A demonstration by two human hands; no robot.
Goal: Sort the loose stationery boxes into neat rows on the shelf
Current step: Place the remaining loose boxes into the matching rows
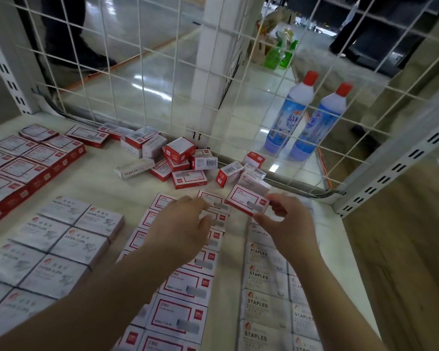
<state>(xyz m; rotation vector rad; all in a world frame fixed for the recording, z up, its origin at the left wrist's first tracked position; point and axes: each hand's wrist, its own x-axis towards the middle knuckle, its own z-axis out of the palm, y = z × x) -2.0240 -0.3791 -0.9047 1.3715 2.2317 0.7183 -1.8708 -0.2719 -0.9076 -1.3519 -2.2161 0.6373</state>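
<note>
The right hand (287, 224) pinches a red-bordered box (247, 200) near the shelf (327, 239) back edge; the left hand (181, 224) rests relaxed on the row (188, 287). Lower it flush against the row's last box.

The left hand (180, 224) hides several red-framed boxes (185, 287).

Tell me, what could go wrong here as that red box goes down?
The right hand only pinches the red-bordered staple box by one end, so it might slip or land crooked. The left hand rests on the red row and could nudge it. The loose pile behind might topple.
</note>
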